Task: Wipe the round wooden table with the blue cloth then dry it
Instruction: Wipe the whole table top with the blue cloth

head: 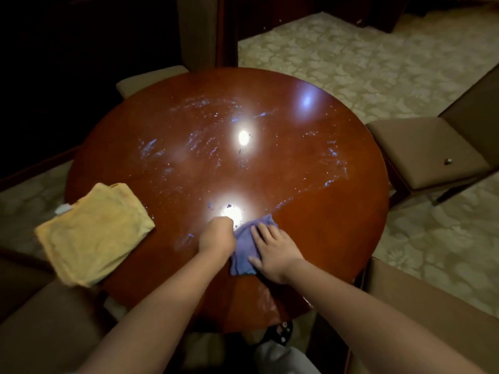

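Note:
The round wooden table [324, 225] fills the middle of the view, with wet streaks and droplets across its far half. A blue cloth [244, 249] lies near the table's near edge. My right hand [272, 252] presses flat on the cloth with fingers spread. My left hand [217, 234] is curled at the cloth's left edge and seems to grip it; its fingers are hidden. A folded yellow towel [94, 233] lies on the table's left side, partly over the rim.
Brown padded chairs stand around the table: one at the right [424, 152], one at the far left [151, 79], one at the near left [48, 327] and one at the near right [421, 319]. Patterned pale carpet [378, 63] covers the floor.

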